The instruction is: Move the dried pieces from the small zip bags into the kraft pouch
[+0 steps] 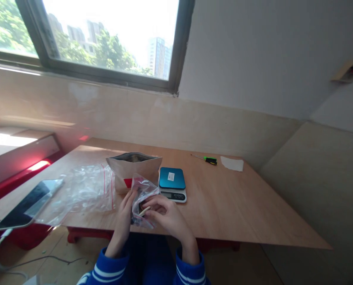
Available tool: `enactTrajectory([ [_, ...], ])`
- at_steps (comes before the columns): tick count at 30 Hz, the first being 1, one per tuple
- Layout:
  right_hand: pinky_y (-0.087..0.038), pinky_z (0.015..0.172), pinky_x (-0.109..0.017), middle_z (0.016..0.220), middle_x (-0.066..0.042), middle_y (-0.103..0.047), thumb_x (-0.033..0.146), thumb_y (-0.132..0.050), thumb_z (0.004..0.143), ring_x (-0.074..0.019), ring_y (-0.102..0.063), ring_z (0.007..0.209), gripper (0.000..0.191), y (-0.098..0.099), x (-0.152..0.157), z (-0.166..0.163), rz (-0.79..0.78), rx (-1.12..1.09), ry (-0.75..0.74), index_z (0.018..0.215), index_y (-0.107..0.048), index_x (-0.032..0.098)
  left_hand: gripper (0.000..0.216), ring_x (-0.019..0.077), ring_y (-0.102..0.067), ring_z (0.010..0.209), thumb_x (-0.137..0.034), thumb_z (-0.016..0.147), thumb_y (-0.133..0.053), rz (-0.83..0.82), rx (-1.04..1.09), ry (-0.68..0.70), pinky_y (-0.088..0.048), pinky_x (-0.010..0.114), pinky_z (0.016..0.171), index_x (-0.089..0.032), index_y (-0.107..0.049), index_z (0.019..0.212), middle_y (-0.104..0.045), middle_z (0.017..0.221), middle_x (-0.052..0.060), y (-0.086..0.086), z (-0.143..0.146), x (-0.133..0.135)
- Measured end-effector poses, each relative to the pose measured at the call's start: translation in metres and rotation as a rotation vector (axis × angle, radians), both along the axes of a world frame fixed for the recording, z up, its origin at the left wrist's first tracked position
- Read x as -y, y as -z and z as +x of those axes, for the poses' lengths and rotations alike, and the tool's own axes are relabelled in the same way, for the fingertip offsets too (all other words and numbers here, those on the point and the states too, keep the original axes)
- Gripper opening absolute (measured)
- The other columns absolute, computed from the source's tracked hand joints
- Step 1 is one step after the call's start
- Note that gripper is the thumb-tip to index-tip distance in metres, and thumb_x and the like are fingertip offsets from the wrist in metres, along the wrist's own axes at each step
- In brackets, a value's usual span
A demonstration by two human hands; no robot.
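Note:
Both my hands hold a small clear zip bag (142,194) with a red seal strip at the table's near edge. My left hand (123,215) grips its left side, fingers closed on the plastic. My right hand (164,213) pinches the bag's lower right part, and a pale stick-like piece shows by its fingers. Just behind the bag stands an open kraft paper pouch (134,168) with a red label. To its right sits a small kitchen scale (172,183) with a blue top.
A pile of clear zip bags (80,190) lies left of the pouch. A phone (28,204) with a white cable rests at the wooden table's (238,206) left corner. A green screwdriver (207,159) and a white paper scrap (232,163) lie at the back.

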State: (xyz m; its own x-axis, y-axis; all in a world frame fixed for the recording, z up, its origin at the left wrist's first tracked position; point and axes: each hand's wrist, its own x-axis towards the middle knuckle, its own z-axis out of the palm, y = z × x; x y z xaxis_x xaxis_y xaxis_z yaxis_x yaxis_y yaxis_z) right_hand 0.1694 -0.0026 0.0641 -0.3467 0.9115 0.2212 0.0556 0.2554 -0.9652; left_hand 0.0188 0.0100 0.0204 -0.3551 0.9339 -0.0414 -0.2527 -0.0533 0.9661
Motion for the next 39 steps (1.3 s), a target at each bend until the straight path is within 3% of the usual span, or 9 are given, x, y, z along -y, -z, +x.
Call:
enactTrajectory([
  [8, -0.053, 0.086, -0.031, 0.098, -0.003, -0.071, 0.029, -0.062, 0.087, -0.0189, -0.068, 0.092, 0.013, -0.010, 0.007, 0.001, -0.019, -0.014, 0.081, 0.093, -0.068, 0.020, 0.048, 0.0332, -0.053, 0.125, -0.047, 0.070, -0.068, 0.034, 0.076, 0.029, -0.040, 0.045, 0.106, -0.013, -0.071, 0.104, -0.067, 0.122, 0.014, 0.014, -0.002, -0.008],
  [13, -0.054, 0.082, -0.028, 0.095, -0.003, -0.072, 0.032, -0.062, 0.088, -0.0170, -0.069, 0.089, 0.014, -0.027, 0.011, 0.009, 0.043, -0.080, 0.164, 0.094, -0.065, 0.020, 0.038, 0.0250, -0.067, 0.097, -0.046, 0.070, -0.069, 0.073, 0.230, -0.069, -0.054, 0.033, 0.083, -0.017, -0.071, 0.095, -0.074, 0.098, 0.006, 0.012, 0.012, -0.008],
  [18, -0.053, 0.083, -0.027, 0.100, -0.002, -0.072, 0.031, -0.062, 0.089, -0.0152, -0.068, 0.092, 0.013, -0.072, -0.024, -0.007, 0.363, -0.210, 0.343, 0.098, -0.066, 0.023, 0.041, 0.0164, -0.066, 0.066, -0.045, 0.069, -0.070, 0.054, 0.477, -0.113, -0.052, 0.023, 0.052, -0.019, -0.068, 0.101, -0.072, 0.081, 0.001, -0.002, 0.026, -0.003],
  [21, -0.052, 0.086, -0.029, 0.103, -0.001, -0.072, 0.027, -0.058, 0.092, -0.0147, -0.067, 0.094, 0.012, -0.095, -0.062, -0.023, 0.577, -0.075, 0.304, 0.100, -0.067, 0.025, 0.041, 0.0155, -0.065, 0.062, -0.046, 0.070, -0.069, 0.016, 0.551, -0.099, -0.049, 0.022, 0.045, -0.018, -0.068, 0.100, -0.071, 0.079, 0.001, -0.007, 0.027, -0.001],
  [25, -0.045, 0.100, -0.035, 0.114, -0.004, -0.071, 0.021, -0.059, 0.091, -0.0184, -0.061, 0.111, 0.021, -0.095, -0.093, -0.030, 0.692, 0.230, 0.192, 0.110, -0.067, 0.024, 0.039, 0.0159, -0.066, 0.065, -0.045, 0.073, -0.067, 0.002, 0.581, -0.097, -0.054, 0.025, 0.053, -0.017, -0.068, 0.099, -0.071, 0.079, 0.002, -0.008, 0.023, -0.003],
  [30, -0.042, 0.105, -0.034, 0.124, -0.006, -0.065, 0.020, -0.054, 0.093, -0.0172, -0.056, 0.120, 0.027, -0.079, -0.080, -0.019, 0.661, 0.185, 0.253, 0.118, -0.063, 0.022, 0.041, 0.0174, -0.068, 0.069, -0.050, 0.072, -0.068, 0.020, 0.539, -0.038, -0.057, 0.030, 0.064, -0.017, -0.069, 0.097, -0.073, 0.083, 0.002, -0.003, 0.021, -0.006],
  [35, -0.050, 0.089, -0.028, 0.106, -0.005, -0.067, 0.017, -0.049, 0.093, -0.0147, -0.063, 0.101, 0.020, -0.076, -0.045, -0.009, 0.522, 0.031, 0.227, 0.104, -0.066, 0.019, 0.050, 0.0194, -0.068, 0.091, -0.055, 0.075, -0.066, 0.127, 0.487, -0.050, -0.056, 0.031, 0.079, -0.020, -0.067, 0.111, -0.074, 0.099, 0.003, 0.002, 0.019, -0.010],
  [39, -0.052, 0.083, -0.026, 0.093, -0.002, -0.069, 0.013, -0.045, 0.093, -0.0135, -0.066, 0.089, 0.021, -0.066, -0.025, -0.009, 0.307, 0.118, -0.001, 0.092, -0.065, 0.019, 0.050, 0.0216, -0.067, 0.099, -0.056, 0.077, -0.064, 0.188, 0.466, -0.001, -0.053, 0.032, 0.086, -0.019, -0.069, 0.110, -0.073, 0.107, 0.006, 0.005, 0.018, -0.013],
])
